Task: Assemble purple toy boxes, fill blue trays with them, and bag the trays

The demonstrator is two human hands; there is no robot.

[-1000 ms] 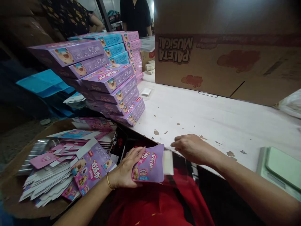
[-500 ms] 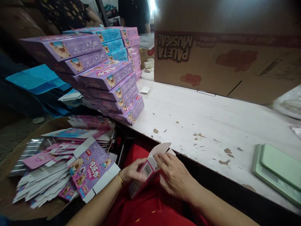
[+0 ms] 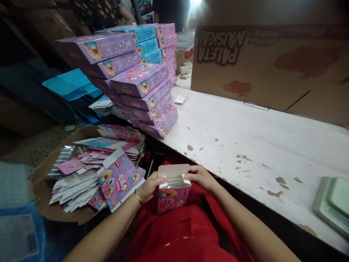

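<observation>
A small purple printed carton (image 3: 173, 194) stands upright over my red lap, its top flaps open and the white inside showing. My left hand (image 3: 148, 186) grips its left side, fingers curled round the edge. On the right side of the carton's top my right hand (image 3: 200, 177) holds it with closed fingers. Just left of my left hand, a brown box (image 3: 45, 189) holds a heap of flat unfolded purple cartons (image 3: 117, 180).
Stacks of assembled purple and blue boxes (image 3: 141, 82) stand at the left end of the worn white table (image 3: 245, 142). A big "PALETA MUSICAL" cardboard box (image 3: 272, 62) lines its far side. A green scale (image 3: 331, 203) sits at the right. Other people stand behind.
The flat carton that my left hand held by the table edge has been opened into a box; both hands now hold it upright with the top flaps open.
</observation>
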